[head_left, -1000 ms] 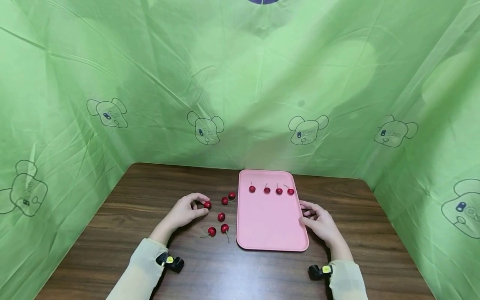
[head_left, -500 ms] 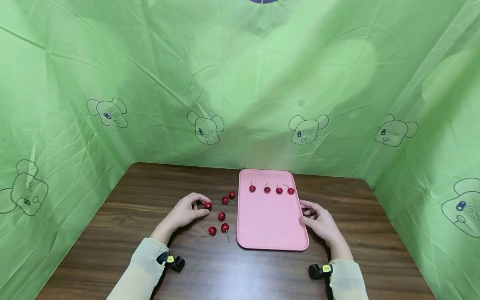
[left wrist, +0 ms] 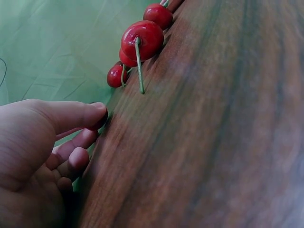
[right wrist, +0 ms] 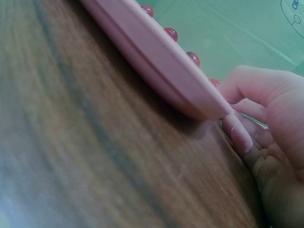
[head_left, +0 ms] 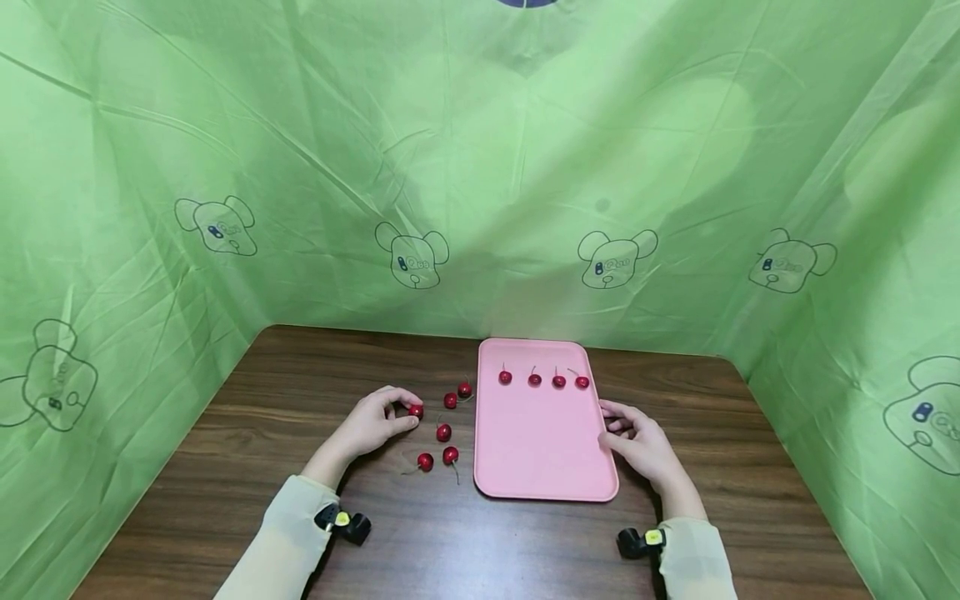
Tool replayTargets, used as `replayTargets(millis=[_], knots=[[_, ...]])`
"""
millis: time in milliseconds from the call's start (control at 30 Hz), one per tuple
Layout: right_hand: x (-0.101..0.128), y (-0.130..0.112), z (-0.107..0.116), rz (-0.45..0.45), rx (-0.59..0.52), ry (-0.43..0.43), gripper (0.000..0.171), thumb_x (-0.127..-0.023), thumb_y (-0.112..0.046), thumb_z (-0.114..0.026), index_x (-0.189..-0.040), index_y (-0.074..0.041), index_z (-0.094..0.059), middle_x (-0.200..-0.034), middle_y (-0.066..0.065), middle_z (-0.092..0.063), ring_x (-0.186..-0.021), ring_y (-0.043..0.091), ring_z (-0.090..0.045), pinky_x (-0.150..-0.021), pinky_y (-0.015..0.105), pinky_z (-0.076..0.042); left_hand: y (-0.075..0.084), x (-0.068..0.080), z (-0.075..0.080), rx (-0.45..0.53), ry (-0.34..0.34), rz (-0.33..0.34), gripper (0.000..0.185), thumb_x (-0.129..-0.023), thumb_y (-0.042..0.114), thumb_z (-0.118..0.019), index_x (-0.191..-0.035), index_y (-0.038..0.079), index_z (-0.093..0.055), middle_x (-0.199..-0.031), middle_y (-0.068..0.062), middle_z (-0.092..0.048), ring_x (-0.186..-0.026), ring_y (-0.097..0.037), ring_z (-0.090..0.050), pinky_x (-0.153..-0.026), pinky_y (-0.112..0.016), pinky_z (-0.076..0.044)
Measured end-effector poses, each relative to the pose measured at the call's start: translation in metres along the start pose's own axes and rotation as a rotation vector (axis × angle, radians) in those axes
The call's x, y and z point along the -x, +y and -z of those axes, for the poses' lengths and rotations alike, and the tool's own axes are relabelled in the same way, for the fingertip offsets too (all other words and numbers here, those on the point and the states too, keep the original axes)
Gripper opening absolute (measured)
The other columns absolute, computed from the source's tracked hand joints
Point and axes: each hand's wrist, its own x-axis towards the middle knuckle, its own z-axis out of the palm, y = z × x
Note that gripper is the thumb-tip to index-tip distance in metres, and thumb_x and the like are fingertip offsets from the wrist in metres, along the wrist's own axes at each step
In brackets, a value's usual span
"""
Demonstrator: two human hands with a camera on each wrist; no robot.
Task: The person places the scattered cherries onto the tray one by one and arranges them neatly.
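My left hand [head_left: 377,422] pinches a red cherry [head_left: 416,411] between thumb and fingers, low over the table. In the left wrist view the thumb [left wrist: 78,114] hides most of that cherry. Right of this hand, several loose cherries with stems lie on the wood, one of them [head_left: 444,432] midway to the tray. A pink rectangular tray [head_left: 545,450] stands beyond them, with a row of cherries across its far part, including a leftmost cherry [head_left: 506,377]. My right hand [head_left: 637,440] holds the tray's right edge, thumb at the rim and the other fingers curled beside and below it.
The dark wooden table [head_left: 480,550] reaches back to a green fabric curtain [head_left: 487,183] printed with cartoon bear heads, which also closes off both sides. The tray's far edge lies close to the curtain. Black cameras sit on both wrists.
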Motion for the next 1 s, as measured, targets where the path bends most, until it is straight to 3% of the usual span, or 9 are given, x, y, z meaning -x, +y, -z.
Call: replayTargets(millis=[567, 1000], knots=[[-0.0005, 0.0000, 0.0006, 0.001, -0.021, 0.001, 0.059, -0.092, -0.004, -0.082, -0.148, -0.002, -0.065, -0.131, 0.017, -0.072, -0.107, 0.024, -0.063, -0.084, 0.024, -0.051, -0.0009, -0.0004, 0.0056, 0.058, -0.051, 0.004, 0.025, -0.099, 0.015, -0.083, -0.122, 0.022, -0.079, -0.107, 0.001, -0.071, -0.079, -0.018, -0.058, -0.071, -0.033, -0.048], [0.0000, -0.0014, 0.0006, -0.002, -0.015, 0.008, 0.058, -0.092, -0.005, -0.083, -0.148, -0.003, -0.066, -0.133, 0.016, -0.072, -0.108, 0.025, -0.063, -0.085, 0.024, -0.050, -0.0030, -0.0014, 0.0053, 0.098, -0.049, -0.012, 0.026, -0.096, 0.010, -0.084, -0.120, 0.018, -0.077, -0.107, -0.002, -0.071, -0.078, -0.019, -0.058, -0.070, -0.033, -0.048]])
